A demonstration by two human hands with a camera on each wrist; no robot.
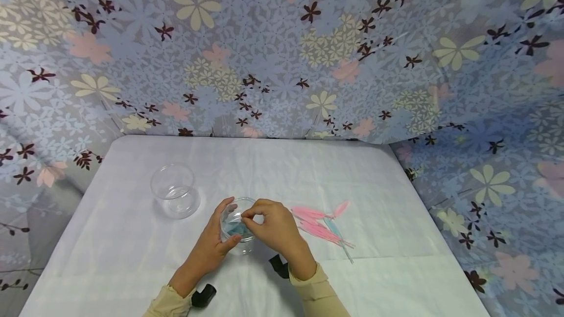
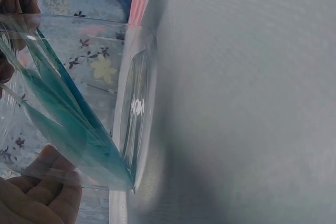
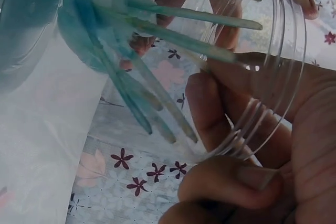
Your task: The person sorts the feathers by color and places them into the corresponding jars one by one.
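Observation:
My left hand (image 1: 210, 247) holds a clear, round plastic jar (image 1: 225, 224) around its side, just above the white table. Inside the jar lie several blue-green feathers (image 2: 68, 108), their pale quills (image 3: 184, 17) pointing toward the open rim. Over that rim, my right hand (image 1: 278, 228) has its thumb and index finger together, pinching a feather's quill; its tip is partly hidden by the fingers. To the right of the hands lie several pink feathers (image 1: 315, 229), with a blue feather (image 1: 333, 229) among them.
Left of the hands stands another clear round container (image 1: 176, 194). A white cloth (image 1: 387, 209) covers the table. Floral fabric (image 1: 282, 62) hangs behind it and at the sides. Black wrist devices (image 1: 203, 296) sit below both hands.

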